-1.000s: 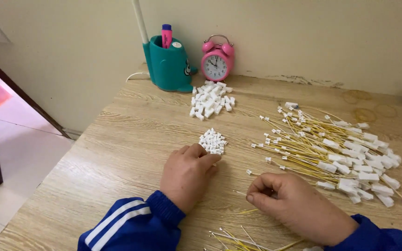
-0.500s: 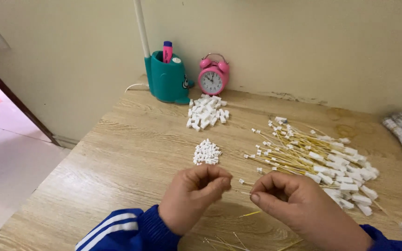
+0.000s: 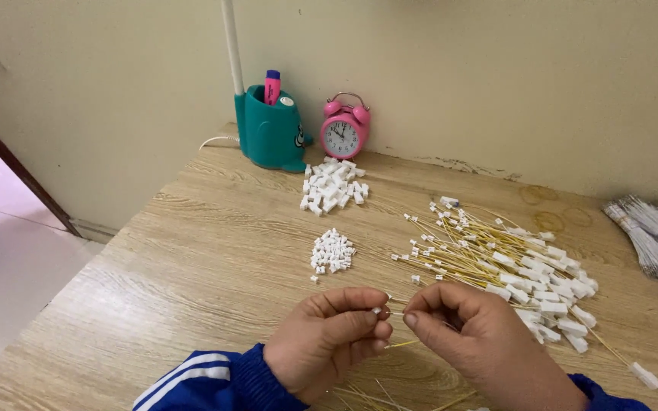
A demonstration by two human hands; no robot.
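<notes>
Small white connector [image 3: 376,310] pinched between thumb and forefinger of the left hand [image 3: 329,339], low in the middle of the view, just above the wooden surface [image 3: 192,259]. Fingers of that hand curled closed around the tiny piece. Right hand [image 3: 481,342] just beside it, fingertips nearly touching the left, closed in a pinch on a thin yellow wire [image 3: 399,345] (only a short stretch visible below the fingers, slanting down to the left). Both wrists in blue sleeves with white stripes [image 3: 192,380]. More loose yellow wires [image 3: 375,396] lying on the surface under the hands, at the bottom edge. Just beyond the left hand, a small heap of white connectors [image 3: 332,253]. Farther back, near the wall, a larger heap of bigger white plastic housings [image 3: 333,185]. To the right of the hands, a broad spread of yellow wires with white end pieces [image 3: 496,262], fanned across the surface, the larger white plugs toward the right side. One wire with a white plug [image 3: 643,374] lying apart, near the right edge. At the far right, bundles of pale grey wires [image 3: 653,232], partly cut off by the frame. Against the wall, a teal pen holder [image 3: 268,133] with a pink-and-purple marker [image 3: 272,86] standing in it, and a pink twin-bell alarm clock [image 3: 343,129] just beside it.
</notes>
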